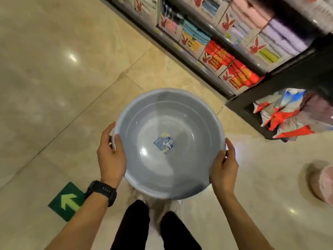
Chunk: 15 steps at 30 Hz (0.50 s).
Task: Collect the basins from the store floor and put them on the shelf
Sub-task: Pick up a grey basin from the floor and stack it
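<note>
The grey basin [162, 168] hangs level at the centre of the frame, above the floor [54, 87]; the left hand [110, 154] grips its left rim and the right hand [223, 165] its right rim, fingers [108, 129] curled over the edge. The shelf [288, 69] lies to the upper right, nearer the right hand; being round, the basin has no long axis to align; reaching the shelf likely means turning right.

light: warm overhead lighting is bouncing off the glossy floor [54, 87] in bright spots | glare: a highlight is glinting inside the basin [162, 114] | blur: the shelf [295, 67] is smearing softly | edges: wide-angle distortion is bending lines
</note>
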{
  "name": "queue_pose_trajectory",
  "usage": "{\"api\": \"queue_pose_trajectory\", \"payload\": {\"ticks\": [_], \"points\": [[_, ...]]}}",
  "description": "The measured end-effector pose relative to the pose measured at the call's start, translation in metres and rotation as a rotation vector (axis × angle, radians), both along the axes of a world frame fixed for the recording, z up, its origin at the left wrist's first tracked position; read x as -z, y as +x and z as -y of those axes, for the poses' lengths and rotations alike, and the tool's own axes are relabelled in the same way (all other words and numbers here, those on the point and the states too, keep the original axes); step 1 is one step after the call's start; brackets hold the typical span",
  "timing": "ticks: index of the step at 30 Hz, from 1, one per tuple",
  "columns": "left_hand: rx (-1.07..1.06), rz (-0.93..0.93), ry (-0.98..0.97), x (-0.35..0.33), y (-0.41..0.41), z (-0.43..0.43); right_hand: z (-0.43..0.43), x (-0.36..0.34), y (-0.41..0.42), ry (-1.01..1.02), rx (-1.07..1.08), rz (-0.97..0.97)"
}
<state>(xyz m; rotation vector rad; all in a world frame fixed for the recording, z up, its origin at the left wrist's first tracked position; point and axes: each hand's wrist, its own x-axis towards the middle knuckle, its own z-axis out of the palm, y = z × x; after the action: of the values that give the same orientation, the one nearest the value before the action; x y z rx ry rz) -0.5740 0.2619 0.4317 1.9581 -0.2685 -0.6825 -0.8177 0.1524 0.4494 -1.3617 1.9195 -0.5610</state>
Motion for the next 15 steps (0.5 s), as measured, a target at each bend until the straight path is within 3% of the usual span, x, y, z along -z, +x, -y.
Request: {"api": "queue_pose_trajectory", "payload": {"ticks": [6,12,15], "points": [[0.094,0.155,0.104,0.132,0.027,0.031,0.036,0.134,0.028,0.066,-0.087,-0.021],[0.225,0.139,0.212,0.223,0.029,0.045,0.061,0.221,0.033,0.139,-0.119,-0.013],[0.322,0.220,0.254,0.262,0.028,0.049,0.070,0.260,0.026,0.165,-0.161,-0.020]]}}
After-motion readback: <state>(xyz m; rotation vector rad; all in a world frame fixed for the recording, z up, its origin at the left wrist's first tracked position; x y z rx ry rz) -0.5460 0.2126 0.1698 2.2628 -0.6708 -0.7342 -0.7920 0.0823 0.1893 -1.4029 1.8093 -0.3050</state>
